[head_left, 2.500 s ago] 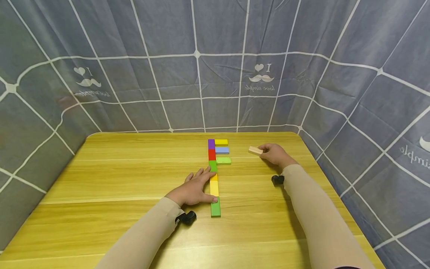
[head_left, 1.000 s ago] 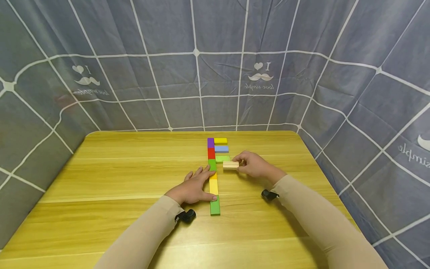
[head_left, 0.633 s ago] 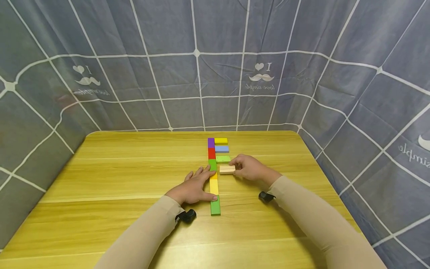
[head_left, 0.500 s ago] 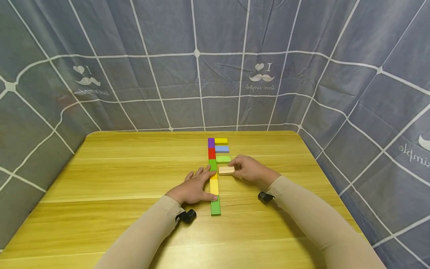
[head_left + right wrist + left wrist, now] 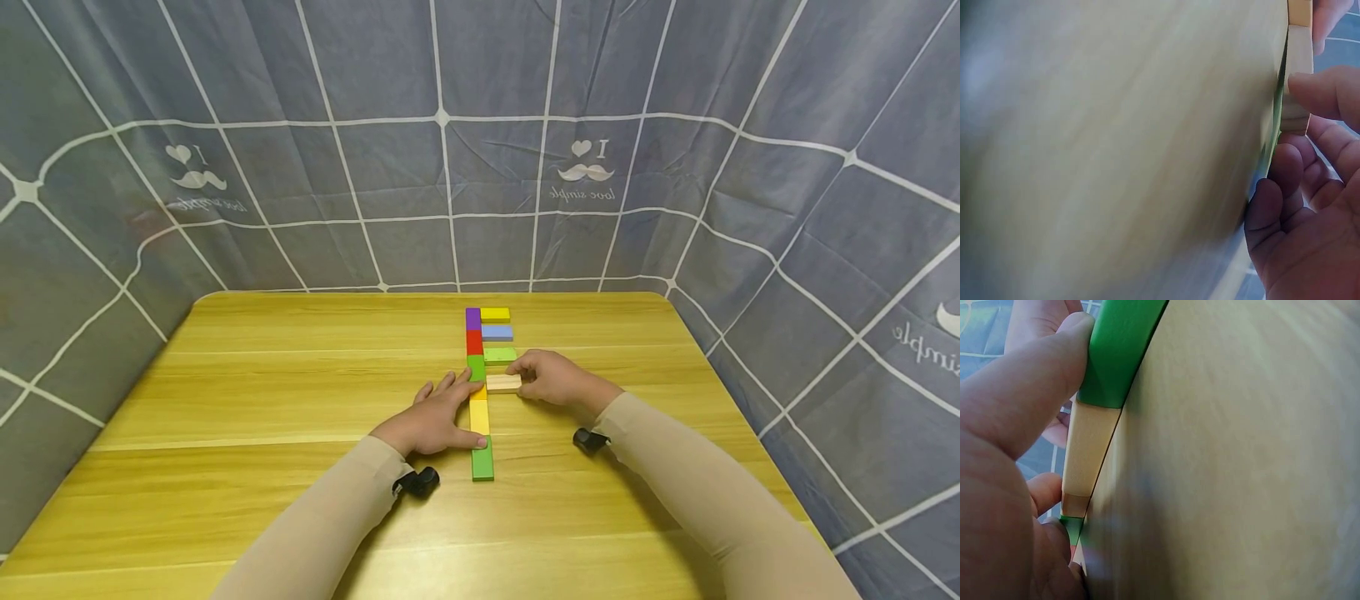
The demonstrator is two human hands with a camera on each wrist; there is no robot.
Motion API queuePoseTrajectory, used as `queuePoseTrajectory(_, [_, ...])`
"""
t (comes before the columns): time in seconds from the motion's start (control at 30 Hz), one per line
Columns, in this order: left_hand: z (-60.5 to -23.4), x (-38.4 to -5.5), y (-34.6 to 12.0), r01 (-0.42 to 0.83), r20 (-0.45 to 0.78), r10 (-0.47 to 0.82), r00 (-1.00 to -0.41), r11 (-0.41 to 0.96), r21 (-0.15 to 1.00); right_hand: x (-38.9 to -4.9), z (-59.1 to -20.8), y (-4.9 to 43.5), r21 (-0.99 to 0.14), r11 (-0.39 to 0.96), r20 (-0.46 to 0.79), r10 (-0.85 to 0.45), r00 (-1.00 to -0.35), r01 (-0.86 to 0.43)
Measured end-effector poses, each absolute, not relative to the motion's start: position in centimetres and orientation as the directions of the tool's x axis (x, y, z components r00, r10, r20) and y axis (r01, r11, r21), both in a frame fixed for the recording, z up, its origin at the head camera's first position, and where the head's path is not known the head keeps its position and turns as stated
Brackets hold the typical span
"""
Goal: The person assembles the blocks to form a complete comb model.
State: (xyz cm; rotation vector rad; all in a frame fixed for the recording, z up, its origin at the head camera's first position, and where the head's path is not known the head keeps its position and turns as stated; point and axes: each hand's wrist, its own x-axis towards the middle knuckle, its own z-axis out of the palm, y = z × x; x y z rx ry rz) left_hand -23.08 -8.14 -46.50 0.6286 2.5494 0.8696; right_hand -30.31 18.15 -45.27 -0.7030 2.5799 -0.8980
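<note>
A column of flat coloured blocks runs toward the far edge of the table: green (image 5: pixel 483 464), pale yellow (image 5: pixel 479 418), orange, green (image 5: pixel 476 367), red (image 5: pixel 474 342) and purple (image 5: pixel 473 318). My left hand (image 5: pixel 431 422) rests along it with spread fingers; its thumb touches the near green block and its index finger lies by the orange one, partly hiding it. My right hand (image 5: pixel 558 380) pinches a plain wooden block (image 5: pixel 502 384) between thumb and fingers, its left end against the column beside the orange block. In the right wrist view, the thumb presses the wooden block's side (image 5: pixel 1299 56).
Yellow (image 5: pixel 495 315), blue (image 5: pixel 497 332) and light green (image 5: pixel 500 357) blocks extend rightward from the column, beyond the wooden block. A grey-blue curtain (image 5: pixel 375 175) with white lines surrounds the wooden table (image 5: pixel 262 375) at the back and sides.
My right hand has carried the wooden block leftward and nearer, from the right part of the table to the column, below the light green block. My left hand has stayed in place.
</note>
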Motion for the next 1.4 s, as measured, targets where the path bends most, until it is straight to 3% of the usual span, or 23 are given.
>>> queuePoseTrajectory(1.4, [-46.18,-22.97,-7.83,0.296,-0.200,0.511,-0.836,0.726,0.621,-30.54,-45.51,18.10,-0.641,0.695,-0.174,-0.546,-0.819,-0.326])
